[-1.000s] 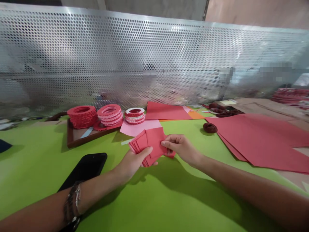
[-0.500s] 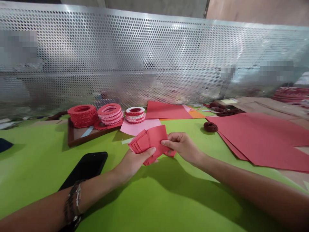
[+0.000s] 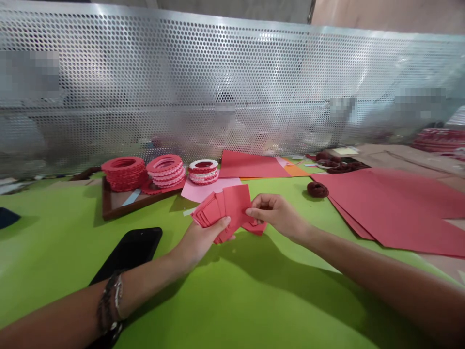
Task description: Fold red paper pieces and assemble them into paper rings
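The left hand [image 3: 196, 240] grips a fan of thin, flat red cards [image 3: 212, 209], thumb pressed across the front, above the smooth green table [image 3: 232, 305] in the middle of the view. The right hand [image 3: 279, 215] is closed in a pinch, thumb and fingertips on the right edge of the fan. To the right, large matte red sheets [image 3: 392, 208] overlap, with a fuzzy brown bundle [image 3: 317, 189] just beside their corner. At the back stands a shiny metal screen [image 3: 232, 68] full of round holes.

A shallow brown tray [image 3: 140, 206] holds a stack of red rings [image 3: 125, 175], a pink-and-red stack [image 3: 165, 173] with wavy edges, and a pale blue strip [image 3: 131, 197]. Next to it, a white-topped ring stack [image 3: 203, 173] sits on pink paper [image 3: 209, 190].

The left forearm covers part of a black phone [image 3: 132, 247]. Another red piece [image 3: 257, 230] shows under the right hand; whether it is held or lies on the table is unclear. Shapes behind the screen are blurred, and the far-right stack [image 3: 438, 140] is cut off by the frame
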Tool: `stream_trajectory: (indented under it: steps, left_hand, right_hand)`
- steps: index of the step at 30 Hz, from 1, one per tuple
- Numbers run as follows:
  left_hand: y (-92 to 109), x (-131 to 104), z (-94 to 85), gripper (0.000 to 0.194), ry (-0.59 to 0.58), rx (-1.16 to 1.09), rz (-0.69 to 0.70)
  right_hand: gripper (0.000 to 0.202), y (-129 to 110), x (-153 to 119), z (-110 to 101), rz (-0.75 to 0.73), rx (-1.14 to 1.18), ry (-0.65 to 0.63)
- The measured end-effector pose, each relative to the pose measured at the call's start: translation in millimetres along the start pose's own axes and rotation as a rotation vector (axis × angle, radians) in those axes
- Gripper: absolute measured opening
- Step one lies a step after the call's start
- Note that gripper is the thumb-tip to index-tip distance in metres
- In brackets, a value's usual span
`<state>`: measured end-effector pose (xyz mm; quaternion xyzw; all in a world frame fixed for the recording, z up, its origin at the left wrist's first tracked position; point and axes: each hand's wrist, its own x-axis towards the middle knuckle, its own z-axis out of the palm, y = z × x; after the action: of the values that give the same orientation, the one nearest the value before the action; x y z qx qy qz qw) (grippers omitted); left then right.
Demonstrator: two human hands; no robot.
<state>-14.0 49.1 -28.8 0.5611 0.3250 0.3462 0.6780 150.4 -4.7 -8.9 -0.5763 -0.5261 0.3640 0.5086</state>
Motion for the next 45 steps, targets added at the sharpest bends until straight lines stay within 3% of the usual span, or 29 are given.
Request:
stream_trajectory:
  steps: [9, 15, 22, 28, 32, 38, 43, 45]
  left_hand:
    - [-1.4, 0.0, -0.1, 0.022, -0.005, -0.018, 0.004]
    - [0.7, -1.7, -0.1, 0.012, 0.033, 0.011, -0.005]
    - [-2.7, 1.1, -1.0, 0.027, -0.007, -0.026, -0.008]
    - [3.3, 1.0, -0.6, 0.019, 0.116, -0.038, 0.019]
    - [10.6, 0.4, 1.9, 0.015, 0.234, -0.097, -0.054]
    - [12.1, 0.3, 3.1, 0.014, 0.246, -0.101, -0.078]
    - [9.7, -1.0, 4.9, 0.011, 0.169, -0.111, -0.099]
    - [7.7, -1.8, 5.4, 0.013, 0.107, -0.111, -0.114]
  right_hand:
    - [0.026, 4.4, -2.9, 9.1, -0.053, 0.001, 0.049]
    - [0.029, -0.1, -3.9, 7.4, 0.017, 0.010, 0.059]
    - [0.030, -4.6, -5.0, 3.1, -0.022, -0.109, -0.018]
    - [0.029, -1.9, 0.6, -8.0, -0.023, -0.181, -0.080]
    - [0.027, 6.2, 9.5, -19.8, 0.025, -0.245, -0.054]
    - [0.032, 23.3, 18.5, -30.8, 0.043, -0.375, -0.019]
    - [0.018, 22.2, 15.9, -24.4, -0.061, -0.417, 0.149]
    - [0.017, 15.8, 9.8, -14.5, -0.128, -0.373, 0.157]
